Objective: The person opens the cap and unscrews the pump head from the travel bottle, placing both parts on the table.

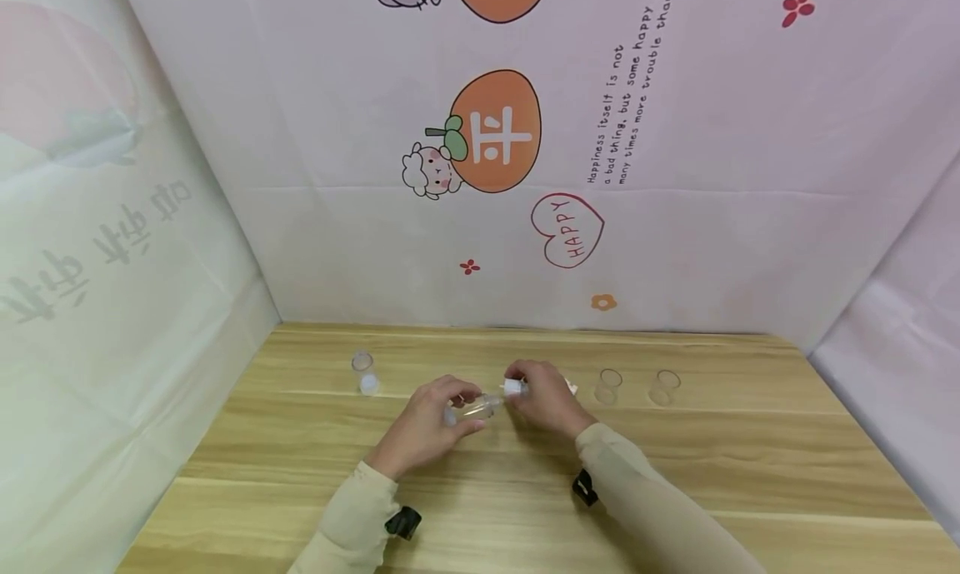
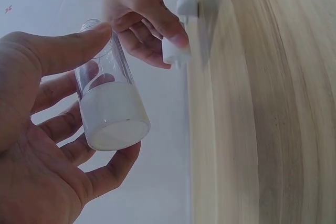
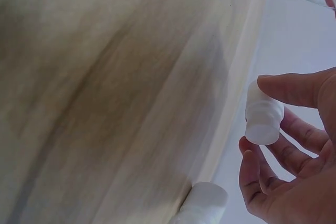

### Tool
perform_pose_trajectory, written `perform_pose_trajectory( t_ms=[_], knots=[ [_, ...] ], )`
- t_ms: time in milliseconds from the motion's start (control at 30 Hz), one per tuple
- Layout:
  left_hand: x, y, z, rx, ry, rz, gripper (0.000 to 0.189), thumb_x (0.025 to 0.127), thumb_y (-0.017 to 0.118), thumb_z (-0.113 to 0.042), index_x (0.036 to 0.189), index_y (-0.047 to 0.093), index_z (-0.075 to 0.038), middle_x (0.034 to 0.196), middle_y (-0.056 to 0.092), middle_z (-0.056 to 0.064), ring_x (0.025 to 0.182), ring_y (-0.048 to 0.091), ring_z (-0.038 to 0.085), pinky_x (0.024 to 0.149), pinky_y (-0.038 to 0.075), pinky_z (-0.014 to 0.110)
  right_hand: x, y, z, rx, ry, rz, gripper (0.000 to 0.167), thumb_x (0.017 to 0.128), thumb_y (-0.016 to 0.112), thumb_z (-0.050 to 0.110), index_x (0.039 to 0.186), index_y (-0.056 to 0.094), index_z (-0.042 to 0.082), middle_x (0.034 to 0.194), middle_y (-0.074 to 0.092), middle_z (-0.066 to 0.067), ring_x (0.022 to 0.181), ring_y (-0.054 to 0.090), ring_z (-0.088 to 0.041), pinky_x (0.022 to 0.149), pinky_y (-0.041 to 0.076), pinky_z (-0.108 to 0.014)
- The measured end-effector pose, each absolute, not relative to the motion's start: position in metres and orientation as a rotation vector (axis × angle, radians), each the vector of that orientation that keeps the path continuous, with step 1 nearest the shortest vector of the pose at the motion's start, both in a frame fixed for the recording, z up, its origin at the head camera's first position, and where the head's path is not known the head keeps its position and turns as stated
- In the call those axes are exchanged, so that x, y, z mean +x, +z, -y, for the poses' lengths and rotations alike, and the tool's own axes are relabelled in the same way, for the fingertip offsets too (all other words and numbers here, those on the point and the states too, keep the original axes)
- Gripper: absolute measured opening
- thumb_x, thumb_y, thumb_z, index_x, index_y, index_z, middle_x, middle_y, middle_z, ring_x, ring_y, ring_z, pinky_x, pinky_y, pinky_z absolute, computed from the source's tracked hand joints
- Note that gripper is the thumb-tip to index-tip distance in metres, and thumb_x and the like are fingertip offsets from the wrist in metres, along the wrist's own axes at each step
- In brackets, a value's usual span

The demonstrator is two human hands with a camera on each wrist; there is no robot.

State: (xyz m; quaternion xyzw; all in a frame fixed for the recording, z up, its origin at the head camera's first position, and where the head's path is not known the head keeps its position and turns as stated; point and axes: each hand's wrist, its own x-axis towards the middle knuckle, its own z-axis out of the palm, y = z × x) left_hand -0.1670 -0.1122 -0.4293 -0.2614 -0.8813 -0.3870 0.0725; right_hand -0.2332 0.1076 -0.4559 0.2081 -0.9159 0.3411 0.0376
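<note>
My left hand (image 1: 429, 422) holds a clear bottle (image 2: 107, 69) with a white lower part, thumb on one side and fingers round the other. In the head view the bottle lies tilted, its neck towards the right hand. My right hand (image 1: 547, 397) pinches a small white cap (image 3: 262, 111) between thumb and fingers. From the left wrist view a thin tip shows under this cap, which is apart from the bottle. Close by the right hand, a second white cap-like piece (image 2: 187, 2) stands on the table; the hand partly hides it in the head view.
On the wooden table (image 1: 495, 507), a clear container (image 1: 363, 362) with a white part stands at the left. Two clear cups (image 1: 607, 385) stand to the right of the right hand. A printed white cloth (image 1: 360, 249) hangs behind the table, with more cloth on both sides.
</note>
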Motion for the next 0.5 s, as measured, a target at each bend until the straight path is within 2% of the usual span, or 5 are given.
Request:
perform_pose_trajectory(
  t_ms=[233,500],
  knots=[
    [-0.1651,-0.4307,0.117,-0.788,-1.202,2.634,0.032,0.089,0.081,-0.015,0.117,0.07,-0.004,0.11,0.069,0.01,0.098,0.066,0.028,0.084,0.055,0.043,-0.2375,-0.4572,-0.1028,0.641,0.969,2.835,0.027,0.08,0.082,-0.001,0.105,0.072,0.002,0.101,0.073,-0.009,0.095,0.062,-0.029,0.089,0.052,-0.049],
    [-0.1621,-0.4341,0.1177,-0.796,-1.165,2.644,0.032,0.088,0.081,-0.015,0.117,0.07,-0.006,0.108,0.069,0.005,0.096,0.064,0.02,0.084,0.055,0.039,-0.2434,-0.4597,-0.0995,0.606,0.89,2.871,0.025,0.081,0.084,0.003,0.103,0.072,0.005,0.098,0.072,-0.005,0.095,0.061,-0.03,0.087,0.05,-0.049]
  ],
)
